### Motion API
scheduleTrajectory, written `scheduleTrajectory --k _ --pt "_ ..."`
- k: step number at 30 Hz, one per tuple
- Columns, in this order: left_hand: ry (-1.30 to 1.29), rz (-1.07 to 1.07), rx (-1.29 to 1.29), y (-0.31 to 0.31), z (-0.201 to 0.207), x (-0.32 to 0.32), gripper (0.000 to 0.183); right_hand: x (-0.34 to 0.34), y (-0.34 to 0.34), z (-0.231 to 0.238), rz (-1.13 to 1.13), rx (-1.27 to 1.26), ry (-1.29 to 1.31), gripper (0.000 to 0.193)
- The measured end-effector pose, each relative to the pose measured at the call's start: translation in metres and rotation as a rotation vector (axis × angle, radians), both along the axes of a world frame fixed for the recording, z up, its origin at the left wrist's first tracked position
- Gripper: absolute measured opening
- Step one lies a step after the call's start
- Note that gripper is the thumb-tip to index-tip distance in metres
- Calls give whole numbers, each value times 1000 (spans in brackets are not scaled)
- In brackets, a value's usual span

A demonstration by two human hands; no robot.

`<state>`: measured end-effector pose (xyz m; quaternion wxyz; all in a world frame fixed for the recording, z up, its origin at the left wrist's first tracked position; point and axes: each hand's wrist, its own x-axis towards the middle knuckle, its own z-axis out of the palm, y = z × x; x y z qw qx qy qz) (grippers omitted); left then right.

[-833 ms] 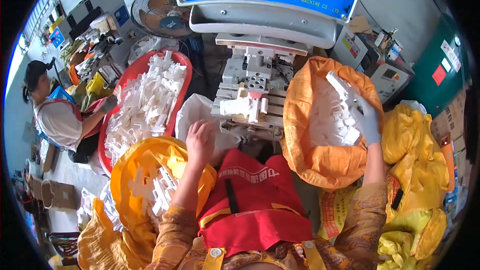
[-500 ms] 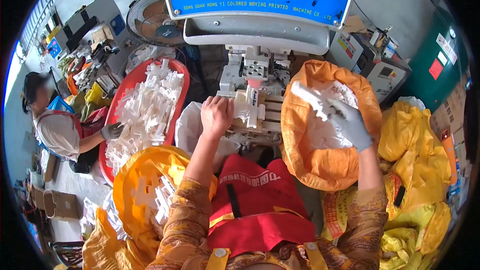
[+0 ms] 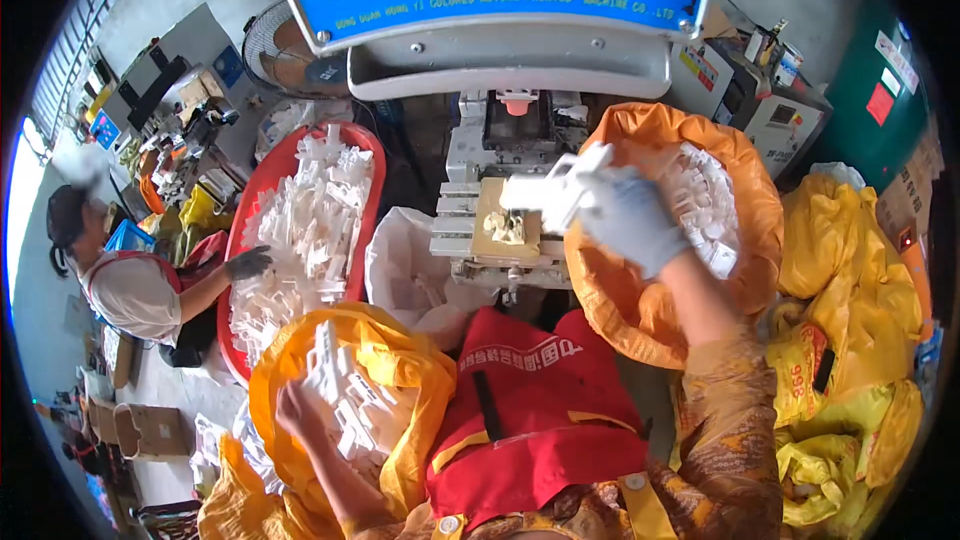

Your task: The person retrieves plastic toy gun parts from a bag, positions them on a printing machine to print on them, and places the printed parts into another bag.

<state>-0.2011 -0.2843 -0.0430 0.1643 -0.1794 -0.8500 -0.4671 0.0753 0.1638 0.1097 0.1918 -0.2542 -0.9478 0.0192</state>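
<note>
My right hand [image 3: 632,220], in a grey glove, is closed on a white plastic part [image 3: 555,188]. It holds the part above the tan block [image 3: 494,205] with its cream-coloured holder [image 3: 504,230] on the machine bed. Some blur hides the part's exact shape. My bare left hand [image 3: 300,410] is low in the left yellow sack [image 3: 285,340], beside white plastic parts [image 3: 355,410]. Its fingers are blurred and partly hidden, so its grip does not show. Behind the block, a pinkish printing pad [image 3: 516,104] hangs under the blue-fronted machine [image 3: 480,0].
An orange sack [image 3: 610,310] holding white parts stands right of the bed. At left, a co-worker's gloved hand [image 3: 248,262] reaches into a red tub [image 3: 375,165] heaped with white parts. Yellow sacks [image 3: 850,270] lie far right; a fan [image 3: 285,50] stands behind.
My left hand has gone from the machine bed down to the left sack. The part on the block is gone. My right hand has brought a white part from the orange sack; the pad has drawn back.
</note>
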Motion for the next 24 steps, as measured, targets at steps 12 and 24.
scheduleTrajectory --k 12,24 --pt "-6 63 -116 -41 -34 2 31 -60 -5 -57 254 -114 -45 40" --pt "110 80 -178 -45 -35 -2 23 9 1 -53 23 73 -179 61"
